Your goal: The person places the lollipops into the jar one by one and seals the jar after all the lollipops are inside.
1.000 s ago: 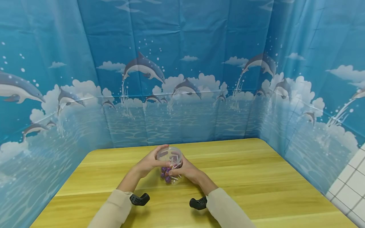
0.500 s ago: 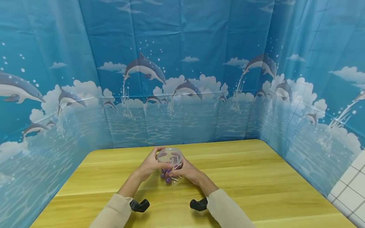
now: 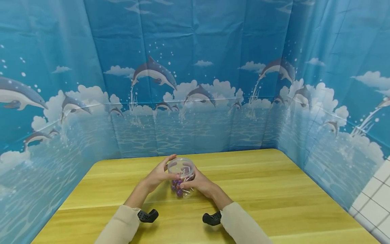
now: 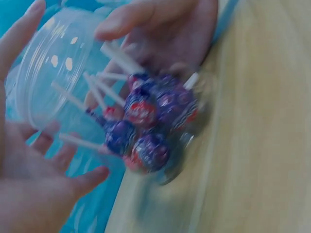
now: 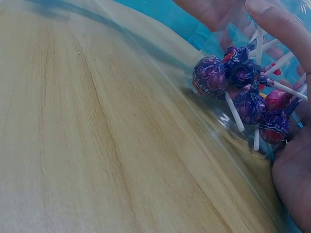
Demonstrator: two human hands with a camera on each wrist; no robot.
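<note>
A clear plastic jar stands on the table between both hands, holding several lollipops in purple and red wrappers with white sticks. Around its wide clear lid curl the fingers and thumb of my left hand; in the left wrist view some fingertips show behind the lid, and the little finger stands off it. My right hand grips the jar's body from the right, thumb across the front. Through the clear wall in the right wrist view, the lollipops lie at the jar's bottom.
A yellow wood-grain table lies beneath. Behind it and at both sides hangs a blue dolphin-print curtain. Black curved devices sit at the wrists by the beige sleeves. White tiles show at the far right.
My left hand's thumb and index finger have shifted slightly round the lid, the thumb drawing left. The right hand and the jar stay in nearly the same place.
</note>
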